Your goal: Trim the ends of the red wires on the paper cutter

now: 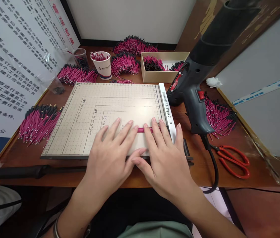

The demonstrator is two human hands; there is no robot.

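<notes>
Both hands lie palm down on a paper cutter (125,91) with a printed size grid. Under the fingers runs a small row of pink wires (141,130), lying side by side; only a short stretch shows between the hands. My left hand (111,153) is flat with fingers stretched out, its fingertips over the left part of the wires. My right hand (166,155) is spread the same way, covering their right part near the cutter's white edge strip (167,112). The two thumbs meet or nearly meet at the front edge. The wire ends are hidden.
A black heat gun (194,82) stands right of the cutter, with red-handled scissors (234,162) nearby. Behind are a paper cup (104,68) of wires, a cardboard box (161,77) and a pink-black wire pile (125,63). More wires (38,124) lie left. The cutter's arm (40,172) runs along the front.
</notes>
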